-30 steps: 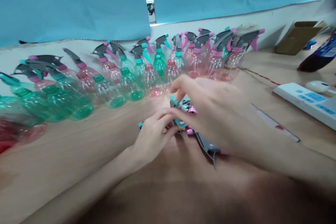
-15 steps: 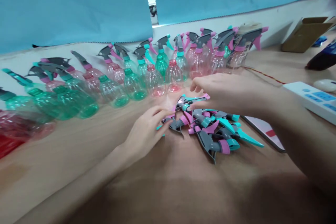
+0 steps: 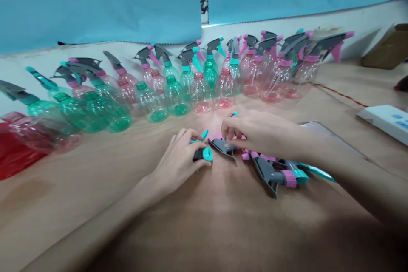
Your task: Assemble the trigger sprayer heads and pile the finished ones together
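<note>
My left hand (image 3: 178,157) is closed around a grey and turquoise spray nozzle head (image 3: 202,154), its round turquoise collar facing right. Beside it, my right hand (image 3: 251,129) has its fingers curled down onto a grey and pink spray nozzle head (image 3: 223,148) lying on the table. Under and in front of my right wrist lies a pile of loose spray nozzle heads, grey with pink or turquoise parts; a grey one with a pink collar (image 3: 288,178) is nearest me. My right hand and forearm hide part of the pile.
Several open bottles, such as a clear green-bottomed one (image 3: 177,100) and a pink one (image 3: 225,91), stand behind my hands. Bottles with spray heads fitted (image 3: 255,68) line the wall. A red bag (image 3: 12,157) lies left; a white power strip (image 3: 387,121) and cardboard box (image 3: 385,49) are right.
My left hand has taken hold of a turquoise-collared spray nozzle head. My right hand has come down and left onto the grey and pink one. The view has shifted slightly left.
</note>
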The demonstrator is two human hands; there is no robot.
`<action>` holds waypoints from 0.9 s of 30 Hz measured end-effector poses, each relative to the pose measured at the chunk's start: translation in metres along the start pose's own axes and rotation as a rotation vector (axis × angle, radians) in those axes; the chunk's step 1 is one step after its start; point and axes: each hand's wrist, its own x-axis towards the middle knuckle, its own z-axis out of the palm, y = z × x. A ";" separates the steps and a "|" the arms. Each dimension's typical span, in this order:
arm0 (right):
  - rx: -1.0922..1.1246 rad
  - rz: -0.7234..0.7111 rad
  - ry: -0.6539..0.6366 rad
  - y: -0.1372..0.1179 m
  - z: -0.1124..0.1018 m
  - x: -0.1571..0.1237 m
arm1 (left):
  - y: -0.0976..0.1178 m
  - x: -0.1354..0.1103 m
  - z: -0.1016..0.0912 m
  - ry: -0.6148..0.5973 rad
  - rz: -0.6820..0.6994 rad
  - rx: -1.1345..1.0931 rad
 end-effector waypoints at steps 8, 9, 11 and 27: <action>0.261 -0.090 0.159 -0.020 0.016 0.006 | 0.003 -0.016 0.017 0.457 0.042 -0.233; 0.244 -0.084 0.168 -0.020 0.020 0.006 | 0.004 -0.017 0.020 0.468 0.034 -0.259; 0.218 -0.065 0.164 -0.021 0.027 0.006 | 0.005 -0.018 0.024 0.473 0.022 -0.321; 0.265 -0.010 0.181 -0.021 0.045 0.010 | 0.002 -0.021 0.025 0.406 0.039 -0.424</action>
